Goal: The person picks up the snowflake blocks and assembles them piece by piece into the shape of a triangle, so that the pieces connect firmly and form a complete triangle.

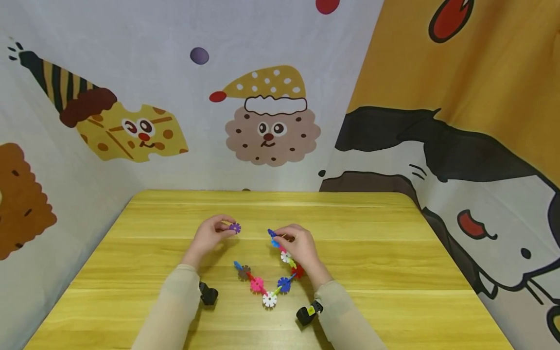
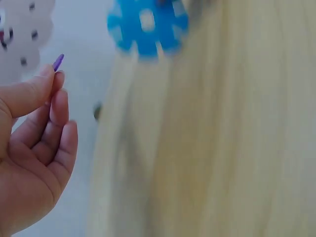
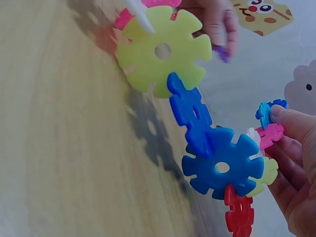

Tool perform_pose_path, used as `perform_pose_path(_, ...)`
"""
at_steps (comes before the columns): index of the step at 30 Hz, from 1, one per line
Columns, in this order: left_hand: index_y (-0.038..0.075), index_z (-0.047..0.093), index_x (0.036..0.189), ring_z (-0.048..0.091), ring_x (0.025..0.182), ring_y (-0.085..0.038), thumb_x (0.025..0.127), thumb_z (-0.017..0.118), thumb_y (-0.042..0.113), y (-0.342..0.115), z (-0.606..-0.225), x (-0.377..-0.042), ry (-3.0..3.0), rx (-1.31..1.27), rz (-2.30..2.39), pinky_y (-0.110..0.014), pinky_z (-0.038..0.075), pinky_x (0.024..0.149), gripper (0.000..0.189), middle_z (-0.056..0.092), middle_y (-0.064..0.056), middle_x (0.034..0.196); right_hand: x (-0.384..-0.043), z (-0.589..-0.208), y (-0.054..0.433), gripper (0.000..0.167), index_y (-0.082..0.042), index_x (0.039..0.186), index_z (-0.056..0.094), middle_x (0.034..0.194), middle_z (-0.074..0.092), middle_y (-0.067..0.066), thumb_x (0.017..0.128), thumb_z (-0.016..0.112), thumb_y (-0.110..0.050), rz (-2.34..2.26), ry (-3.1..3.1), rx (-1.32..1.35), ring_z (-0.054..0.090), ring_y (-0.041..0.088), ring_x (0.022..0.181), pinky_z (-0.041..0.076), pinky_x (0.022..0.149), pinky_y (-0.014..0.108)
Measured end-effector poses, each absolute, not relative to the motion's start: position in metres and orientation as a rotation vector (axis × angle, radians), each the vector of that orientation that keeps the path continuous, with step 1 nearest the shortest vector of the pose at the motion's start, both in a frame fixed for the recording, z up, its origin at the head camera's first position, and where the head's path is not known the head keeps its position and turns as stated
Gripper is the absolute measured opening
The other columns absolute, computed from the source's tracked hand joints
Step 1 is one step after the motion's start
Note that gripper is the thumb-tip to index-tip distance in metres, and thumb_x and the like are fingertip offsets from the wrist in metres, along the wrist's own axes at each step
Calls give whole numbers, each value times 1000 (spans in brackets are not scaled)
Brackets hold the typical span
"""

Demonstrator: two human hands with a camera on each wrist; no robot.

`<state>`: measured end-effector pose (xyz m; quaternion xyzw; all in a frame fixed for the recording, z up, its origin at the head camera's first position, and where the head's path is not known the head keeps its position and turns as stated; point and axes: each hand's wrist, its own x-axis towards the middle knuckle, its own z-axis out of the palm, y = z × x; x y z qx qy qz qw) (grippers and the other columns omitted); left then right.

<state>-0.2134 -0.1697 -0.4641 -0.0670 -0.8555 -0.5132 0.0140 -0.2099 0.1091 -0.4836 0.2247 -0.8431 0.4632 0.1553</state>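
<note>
Between thumb and fingertips, my left hand (image 1: 207, 237) pinches a purple notched snowflake disc (image 1: 235, 228), which appears edge-on in the left wrist view. My right hand (image 1: 302, 245) grips a chain of interlocked snowflake discs near its upper end, by a dark blue disc (image 1: 271, 233) and a light blue one (image 3: 264, 116). From there the chain curves down through red, blue and white (image 1: 269, 299) discs, then up through pink (image 1: 256, 284) and brown ones to a blue disc (image 1: 237, 265) at its other end. A gap separates the purple disc from the held end.
The wood-grain table (image 1: 372, 262) spreads under both hands. Black wrist cameras (image 1: 208, 294) sit below the wrists at the sleeves. Behind the table hangs a cloth (image 1: 175, 87) printed with cartoon food and an animal.
</note>
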Motion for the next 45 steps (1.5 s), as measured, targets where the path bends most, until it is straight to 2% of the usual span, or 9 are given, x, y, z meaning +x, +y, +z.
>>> perform_pose_path(9,7,70,119,62,85,-19,91,71,5,-125,-446,-211,-2624,-351,-1612,-35,55,75,28,67,-4,93,-209,-483,108,8,-12,93,80,91,69,-3,85,79,-11,1375,-2408,656,62,9,75,55,64,24)
perform_pose_path(24,6,71,117,61,80,-17,93,67,0,-99,-447,-211,-2578,-371,-1658,-32,55,70,25,68,-2,90,-211,-483,105,7,-7,89,78,89,69,2,83,80,-3,1395,-2315,744,65,15,76,56,66,24)
perform_pose_path(32,9,72,117,64,82,-21,93,66,1,-94,-448,-210,-2582,-250,-1779,-48,55,80,26,67,-4,90,-210,-485,106,9,-5,87,77,90,69,4,82,78,3,1470,-2252,769,66,19,77,57,66,25)
perform_pose_path(37,8,72,118,65,83,-28,95,65,1,-93,-448,-209,-2565,-225,-1836,-51,55,79,25,68,-4,89,-209,-486,105,8,-5,87,77,91,69,5,83,78,2,1463,-2245,765,66,19,77,57,66,25)
perform_pose_path(45,6,72,117,63,78,-19,94,66,2,-90,-452,-211,-2586,-265,-1784,-48,56,77,24,68,-3,89,-208,-487,107,7,-4,88,77,91,69,6,83,77,1,1447,-2243,765,66,18,77,57,66,25)
